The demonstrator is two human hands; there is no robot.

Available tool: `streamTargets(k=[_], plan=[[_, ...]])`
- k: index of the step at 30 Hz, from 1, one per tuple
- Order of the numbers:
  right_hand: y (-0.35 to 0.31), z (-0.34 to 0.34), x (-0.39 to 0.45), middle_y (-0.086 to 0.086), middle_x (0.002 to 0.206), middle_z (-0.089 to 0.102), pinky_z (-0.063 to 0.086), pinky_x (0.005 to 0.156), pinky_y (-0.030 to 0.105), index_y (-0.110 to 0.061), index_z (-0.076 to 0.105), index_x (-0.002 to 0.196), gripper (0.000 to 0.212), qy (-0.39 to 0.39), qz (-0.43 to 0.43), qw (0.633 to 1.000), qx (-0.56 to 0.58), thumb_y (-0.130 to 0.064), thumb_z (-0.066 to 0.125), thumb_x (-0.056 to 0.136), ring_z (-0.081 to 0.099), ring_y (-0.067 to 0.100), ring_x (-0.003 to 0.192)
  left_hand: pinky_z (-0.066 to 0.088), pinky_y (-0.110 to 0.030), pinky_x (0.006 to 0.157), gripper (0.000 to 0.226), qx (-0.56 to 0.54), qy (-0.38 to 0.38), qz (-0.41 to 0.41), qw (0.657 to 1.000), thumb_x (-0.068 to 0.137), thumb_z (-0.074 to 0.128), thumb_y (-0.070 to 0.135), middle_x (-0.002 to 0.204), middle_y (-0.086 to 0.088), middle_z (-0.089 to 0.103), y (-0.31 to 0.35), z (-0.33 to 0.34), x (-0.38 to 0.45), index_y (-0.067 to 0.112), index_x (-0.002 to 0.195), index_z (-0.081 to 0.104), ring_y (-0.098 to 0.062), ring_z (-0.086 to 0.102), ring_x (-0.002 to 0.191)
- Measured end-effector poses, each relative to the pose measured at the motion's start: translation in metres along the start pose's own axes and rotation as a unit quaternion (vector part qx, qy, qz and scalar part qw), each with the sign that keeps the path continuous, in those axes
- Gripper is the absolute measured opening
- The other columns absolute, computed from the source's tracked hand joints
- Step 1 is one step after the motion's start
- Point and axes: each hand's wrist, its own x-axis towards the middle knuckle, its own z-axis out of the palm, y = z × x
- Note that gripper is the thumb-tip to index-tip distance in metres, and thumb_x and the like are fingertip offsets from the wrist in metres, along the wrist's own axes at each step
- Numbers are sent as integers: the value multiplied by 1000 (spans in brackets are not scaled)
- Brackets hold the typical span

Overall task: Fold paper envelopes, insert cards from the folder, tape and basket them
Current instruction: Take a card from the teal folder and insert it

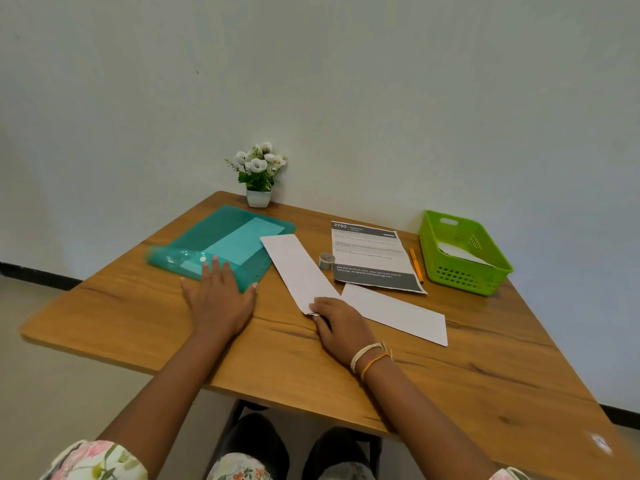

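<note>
A teal plastic folder [228,237] lies on the left of the wooden table [311,368], with pale cards showing through it. My left hand [220,296] rests flat on its near edge, fingers spread. A long white folded paper [298,268] lies in the middle, and my right hand [341,323] pinches its near corner. A second white folded paper [398,313] lies just to the right of that hand. A small roll of tape [326,261] stands beside the papers. The green basket [464,268] at the right holds a white envelope.
A printed instruction sheet [374,258] lies between the tape and the basket, with an orange pen [415,265] along its right side. A small pot of white flowers [259,174] stands at the back edge against the wall.
</note>
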Motion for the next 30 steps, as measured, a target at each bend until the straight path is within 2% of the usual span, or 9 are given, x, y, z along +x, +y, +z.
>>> streamTargets(k=[3,6,9,12,15,19,23,27,30], plan=[[-5,0,-1,0,141,50,37,106,29,-20,53,133,42,-18,-8,1000,-20,-37,44,96,44,15,129,3,-59,114,67,-42,11,119,992,96,32,55,161,-5,12,34,4,-14,18,151,21,-23,11,148],[-9,-4,-6,3,143,47,32,109,28,-16,48,137,46,-32,-21,999,20,-36,46,95,42,17,132,3,-54,116,54,-140,-49,203,968,99,36,45,161,3,16,63,8,-23,25,149,30,-15,13,148],[-2,-12,-12,4,136,54,32,106,21,-15,51,133,39,55,34,991,120,-20,48,95,47,16,125,5,-50,118,47,-170,-97,245,950,100,37,44,159,5,22,78,13,-30,29,143,41,-12,16,146],[23,-27,-11,7,130,58,39,104,27,-15,56,128,38,129,150,975,104,-10,51,91,51,19,120,9,-45,118,50,-129,-134,259,948,97,40,50,157,6,27,81,14,-30,31,143,41,-11,20,145],[58,-53,-6,9,141,48,37,107,36,-15,46,137,51,32,241,970,3,-26,58,89,44,25,128,14,-42,117,51,-144,-139,245,949,93,46,55,153,9,35,81,14,-27,35,140,45,-10,28,142],[86,-72,-4,9,141,47,45,98,39,-18,44,137,72,-108,283,950,-73,-56,64,79,47,28,126,26,-39,108,54,-156,-146,233,949,87,53,60,148,12,42,82,13,-21,36,136,51,-11,35,136],[91,-74,-2,4,113,65,51,78,33,-18,61,110,69,-129,294,944,-81,-69,69,64,59,21,97,27,-40,100,40,-182,-141,210,950,91,54,51,143,14,48,84,12,-14,37,128,58,-10,39,132],[83,-78,-3,3,81,57,35,55,25,-14,56,87,56,-138,344,929,-20,-62,74,66,52,17,72,29,-41,100,39,-180,-132,200,954,90,59,46,140,13,51,87,10,-14,35,127,60,-12,42,130],[79,-79,-3,6,85,57,29,50,24,-17,49,75,48,-137,368,920,-2,-56,75,69,46,14,63,32,-40,101,35,-211,-107,188,953,89,63,42,133,9,59,88,10,-18,28,121,66,-14,50,124]])
